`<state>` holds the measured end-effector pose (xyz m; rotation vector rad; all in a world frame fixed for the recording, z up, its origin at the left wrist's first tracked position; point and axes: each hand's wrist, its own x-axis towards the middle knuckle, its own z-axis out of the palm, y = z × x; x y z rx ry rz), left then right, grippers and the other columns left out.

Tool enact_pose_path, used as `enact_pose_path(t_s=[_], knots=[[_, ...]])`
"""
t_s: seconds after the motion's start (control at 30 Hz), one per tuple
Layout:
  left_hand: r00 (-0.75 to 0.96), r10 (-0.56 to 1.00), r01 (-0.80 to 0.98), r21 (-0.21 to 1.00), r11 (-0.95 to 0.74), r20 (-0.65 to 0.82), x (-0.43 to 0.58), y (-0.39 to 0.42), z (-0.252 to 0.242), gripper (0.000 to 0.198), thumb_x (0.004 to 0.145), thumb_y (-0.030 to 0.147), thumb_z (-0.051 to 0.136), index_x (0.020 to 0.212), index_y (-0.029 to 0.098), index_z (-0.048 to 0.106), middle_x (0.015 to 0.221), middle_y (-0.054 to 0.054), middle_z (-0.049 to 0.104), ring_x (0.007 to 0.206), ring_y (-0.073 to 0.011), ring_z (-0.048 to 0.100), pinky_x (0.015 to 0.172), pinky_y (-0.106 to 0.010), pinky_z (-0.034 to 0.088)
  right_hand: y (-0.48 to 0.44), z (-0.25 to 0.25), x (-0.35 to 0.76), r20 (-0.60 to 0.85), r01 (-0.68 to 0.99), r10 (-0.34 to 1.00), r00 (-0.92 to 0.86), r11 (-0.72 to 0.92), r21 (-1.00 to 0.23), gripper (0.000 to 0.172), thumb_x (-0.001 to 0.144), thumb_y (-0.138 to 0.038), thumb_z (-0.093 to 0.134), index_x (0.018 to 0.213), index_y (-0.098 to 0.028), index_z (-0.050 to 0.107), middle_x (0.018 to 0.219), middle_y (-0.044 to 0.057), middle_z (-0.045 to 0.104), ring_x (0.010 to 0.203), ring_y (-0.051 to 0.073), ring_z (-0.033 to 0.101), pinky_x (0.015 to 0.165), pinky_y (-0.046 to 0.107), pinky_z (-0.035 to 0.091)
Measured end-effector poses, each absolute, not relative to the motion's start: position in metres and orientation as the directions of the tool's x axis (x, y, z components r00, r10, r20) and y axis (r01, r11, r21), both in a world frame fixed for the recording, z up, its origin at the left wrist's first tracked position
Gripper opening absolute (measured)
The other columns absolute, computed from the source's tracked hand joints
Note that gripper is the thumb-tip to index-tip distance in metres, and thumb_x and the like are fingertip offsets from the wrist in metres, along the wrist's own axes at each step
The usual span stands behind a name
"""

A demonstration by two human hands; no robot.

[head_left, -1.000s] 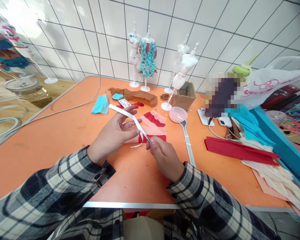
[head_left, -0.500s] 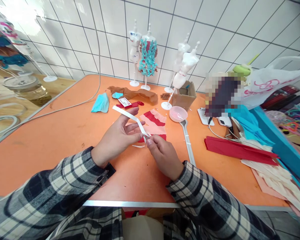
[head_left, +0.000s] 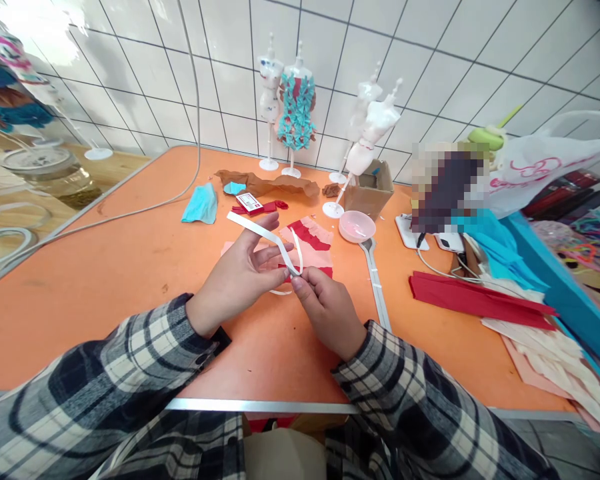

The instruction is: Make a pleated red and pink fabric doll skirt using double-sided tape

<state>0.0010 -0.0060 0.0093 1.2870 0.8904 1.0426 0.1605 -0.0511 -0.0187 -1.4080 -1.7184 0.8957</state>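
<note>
A flat white strip [head_left: 254, 225], which looks like double-sided tape, runs slantwise above the table. My left hand [head_left: 233, 283] pinches it near its lower end, the other fingers spread behind it. My right hand [head_left: 333, 310] is closed with thumb and forefinger at that same end, touching the left fingertips. From this pinch a narrow white curl [head_left: 299, 248] bends upward; whether it is a peeled backing I cannot tell. Under the hands lie pink and red crepe paper pieces [head_left: 307, 237], partly hidden, with another thin white strip [head_left: 281, 292] below my fingers.
Small white dress forms [head_left: 375, 123] stand along the tiled wall, one covered in turquoise bows [head_left: 297, 110]. A pink bowl [head_left: 356, 228], grey tongs-like tool [head_left: 376, 287], cardboard box [head_left: 369, 190] and folded red paper [head_left: 475, 297] lie right. A cable [head_left: 130, 213] crosses the left side.
A narrow white curl now rises from the pinched end of the strip, where before only a small split end showed. Both hands have barely moved.
</note>
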Motion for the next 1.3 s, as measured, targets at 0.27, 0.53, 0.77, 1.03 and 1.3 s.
enact_pose_path(t_s=[0.27,0.53,0.77,1.03,1.3], knots=[[0.311,0.949,-0.102,0.995,-0.018,0.049,0.001,-0.006,0.008,0.081,0.068,0.010,0.074,0.139,0.032,0.044,0.157,-0.009,0.027,0.127,-0.0323,0.053,0.087,-0.039,0.060,-0.048,-0.020,0.162,0.024,0.357,0.989,-0.147,0.076,-0.931,0.029,0.093,-0.044,0.049,0.074,-0.022,0.048,0.058,-0.006,0.041,0.054,0.011,0.039,0.052,0.025,0.028],[0.293,0.955,-0.093,0.996,-0.014,0.041,0.001,-0.006,0.007,0.081,0.068,0.012,0.075,0.140,0.032,0.044,0.156,-0.009,0.029,0.123,-0.0300,0.056,0.092,-0.043,0.058,-0.047,-0.022,0.162,-0.038,0.245,0.987,-0.159,0.002,-0.969,0.033,0.092,-0.048,0.049,0.072,-0.022,0.047,0.055,-0.007,0.040,0.050,0.010,0.037,0.048,0.023,0.026],[0.294,0.955,-0.098,0.995,-0.019,0.047,0.001,-0.006,0.007,0.084,0.068,0.010,0.075,0.142,0.033,0.042,0.155,-0.009,0.030,0.122,-0.0293,0.058,0.095,-0.043,0.057,-0.047,-0.020,0.162,-0.056,0.216,0.985,-0.164,-0.020,-0.976,0.032,0.092,-0.047,0.048,0.072,-0.022,0.047,0.054,-0.007,0.040,0.047,0.009,0.035,0.047,0.022,0.026],[0.288,0.957,-0.099,0.995,0.000,0.029,-0.002,0.000,0.005,0.092,0.063,0.011,0.078,0.145,0.032,0.040,0.153,-0.010,0.034,0.120,-0.0305,0.058,0.093,-0.043,0.058,-0.045,-0.025,0.166,-0.037,0.281,0.991,-0.132,0.002,-0.960,0.032,0.090,-0.049,0.051,0.076,-0.021,0.052,0.058,-0.006,0.042,0.054,0.010,0.038,0.051,0.023,0.028],[0.281,0.960,-0.152,0.988,0.019,0.025,-0.007,0.002,0.017,0.072,0.070,0.013,0.075,0.136,0.030,0.052,0.153,-0.008,0.035,0.121,-0.0293,0.057,0.092,-0.040,0.058,-0.038,-0.019,0.176,0.043,0.308,0.999,0.022,0.034,-0.951,0.016,0.082,-0.036,0.059,0.086,-0.020,0.060,0.061,-0.006,0.043,0.056,0.010,0.040,0.053,0.024,0.031]])
